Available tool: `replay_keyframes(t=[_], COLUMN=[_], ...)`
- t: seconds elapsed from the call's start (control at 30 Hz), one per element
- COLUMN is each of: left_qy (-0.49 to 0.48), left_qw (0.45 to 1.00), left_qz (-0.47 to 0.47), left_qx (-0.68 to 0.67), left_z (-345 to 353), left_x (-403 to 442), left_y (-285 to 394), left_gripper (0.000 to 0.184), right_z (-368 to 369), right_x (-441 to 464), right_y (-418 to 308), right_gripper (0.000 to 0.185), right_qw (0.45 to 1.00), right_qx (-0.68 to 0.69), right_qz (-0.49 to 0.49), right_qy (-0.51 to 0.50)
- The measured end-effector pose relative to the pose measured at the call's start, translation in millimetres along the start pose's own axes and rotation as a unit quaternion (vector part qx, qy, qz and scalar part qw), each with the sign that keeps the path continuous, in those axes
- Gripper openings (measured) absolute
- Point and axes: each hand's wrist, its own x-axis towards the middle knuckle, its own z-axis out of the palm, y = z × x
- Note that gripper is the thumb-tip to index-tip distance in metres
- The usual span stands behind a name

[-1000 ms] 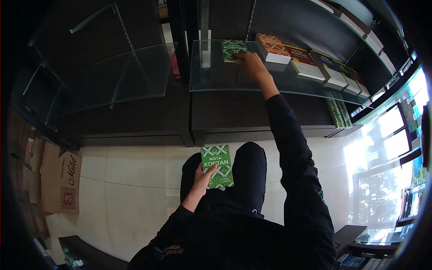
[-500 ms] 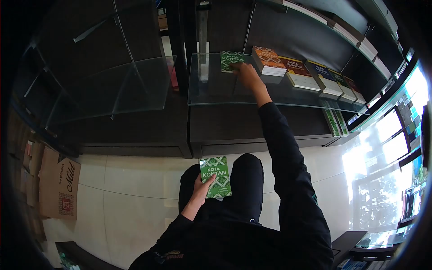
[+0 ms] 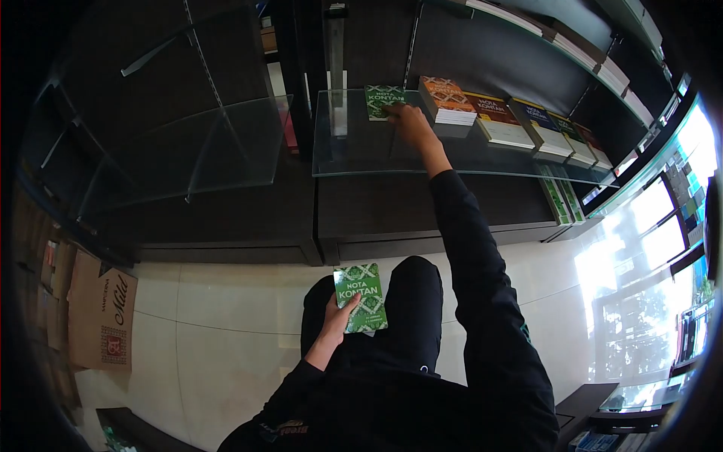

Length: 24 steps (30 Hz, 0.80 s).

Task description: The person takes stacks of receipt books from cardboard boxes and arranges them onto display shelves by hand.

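Left hand: closes around the lower left of the held pad, thumb across the cover, other fingers hidden beneath.
Held pad: faces up above the lap, near the knees; bears "NOTA KONTAN" in white on patterned green.
Right hand: reaches over the glass shelf, fingers curled, tips at the lower right of the shelf pad; cannot tell whether gripping or merely touching.
Shelf pad: lies flat on the glass shelf, green, also lettered "NOTA KONTAN".
Orange stack: sits on the same shelf, just right of the shelf pad.
Blue stack: sits farther right along the shelf.
Carton: stands on the floor at left, marked "Mild".
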Motion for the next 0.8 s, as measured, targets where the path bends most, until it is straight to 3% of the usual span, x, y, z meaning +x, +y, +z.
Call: replay_keyframes(t=[0.2,0.4,0.5,0.6,0.73,0.8], left_qy=[0.0,-0.007,-0.02,-0.018,-0.004,0.0], left_qw=[1.0,1.0,1.0,1.0,1.0,1.0], left_qz=[0.006,0.003,0.011,0.017,0.001,0.012], left_qx=[0.001,-0.015,-0.018,-0.018,-0.017,-0.009], left_z=[1.5,-1.4,-1.6,-0.6,-2.2,-2.8], left_x=[-5.3,-3.8,-5.1,-6.7,-5.8,-1.6], left_y=[3.7,1.6,3.5,7.0,8.2,8.2], left_gripper=[0.045,0.043,0.043,0.044,0.048,0.046], right_z=[-1.8,-10.1,-18.6,-41.9,-35.8,-12.8], right_x=[-2.1,2.2,-8.5,-38.8,-162.7,-233.9], right_y=[-1.8,-9.2,-19.5,-62.2,-123.1,-146.7], right_gripper=[0.033,0.034,0.033,0.029,0.017,0.012], right_qw=[1.0,0.997,0.988,0.989,0.976,0.963], right_qx=[-0.017,0.006,-0.141,0.004,0.161,0.231], right_qz=[-0.014,0.041,-0.056,-0.07,-0.052,0.074], right_qy=[0.004,-0.057,0.025,0.128,0.137,0.117])
